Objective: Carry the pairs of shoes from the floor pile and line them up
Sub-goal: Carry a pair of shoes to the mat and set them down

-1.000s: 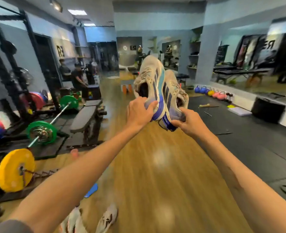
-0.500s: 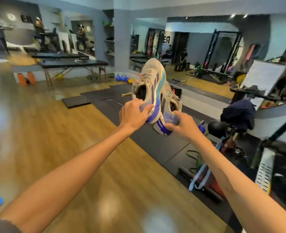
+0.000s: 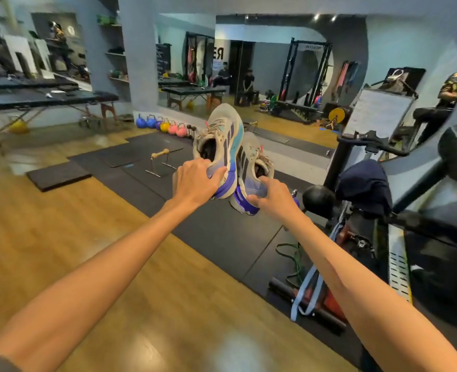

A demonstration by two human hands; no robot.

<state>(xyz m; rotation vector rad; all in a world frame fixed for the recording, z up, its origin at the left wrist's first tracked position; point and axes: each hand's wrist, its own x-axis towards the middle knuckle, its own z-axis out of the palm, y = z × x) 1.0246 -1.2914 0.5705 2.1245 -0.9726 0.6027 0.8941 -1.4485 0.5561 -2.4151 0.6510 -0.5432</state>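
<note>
- Wooden floor (image 3: 74, 251): I see it under both outstretched arms, bordered on the far and right side by black rubber mats (image 3: 222, 232).
- Exercise bike (image 3: 369, 200): it stands on the mats at the right, with a dark cloth (image 3: 364, 183) draped over its saddle.
- Massage bench (image 3: 47, 99): far left, black top on folding legs.
- Left shoe (image 3: 222, 140): held up in the air in front of me, toe pointing up, grey with a teal and purple sole. It touches the right shoe (image 3: 251, 162) sole to sole; that one sits slightly lower.
- Left hand (image 3: 195, 181): fingers curled round the heel of the left shoe, gripping it.
- Right hand (image 3: 273, 197): fingers and thumb closed on the heel of the right shoe, gripping it.
- Kettlebells (image 3: 163, 124): a coloured row on the floor by the mirror wall, well behind the shoes.
</note>
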